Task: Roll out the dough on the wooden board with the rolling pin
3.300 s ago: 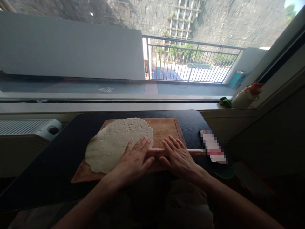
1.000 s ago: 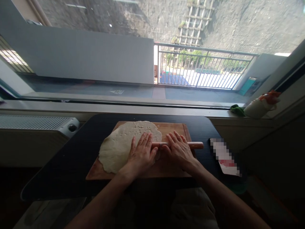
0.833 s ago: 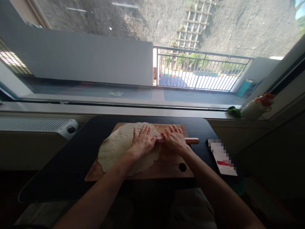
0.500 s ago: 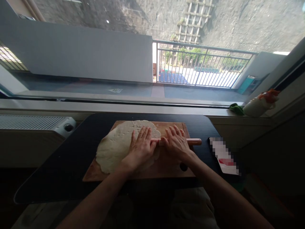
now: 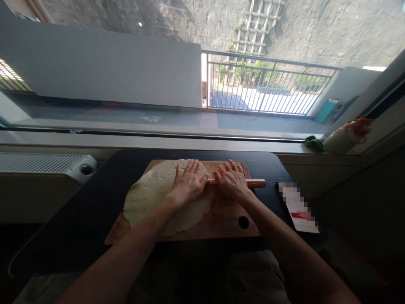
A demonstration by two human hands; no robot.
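My left hand [image 5: 186,183] and right hand [image 5: 232,179] lie palms down across a rolling pin [image 5: 256,183], fingers outstretched, uncurled; the pin shows between my thumbs and juts out beyond my right fingers, its other end hidden beneath my left hand. The dough sheet [image 5: 152,194] spreads under and to the left of my left fingers, its edge ending near my right thumb; beneath it lies a wooden cutting board [image 5: 228,221], its round hole nearer me than my right fingers; farther right, on the black table [image 5: 79,215], rests a partly blurred, phone-like slab [image 5: 299,207]. I judge this the rolling-out step, at the sheet's right side; the next move seems to call for even pressure from both palms.
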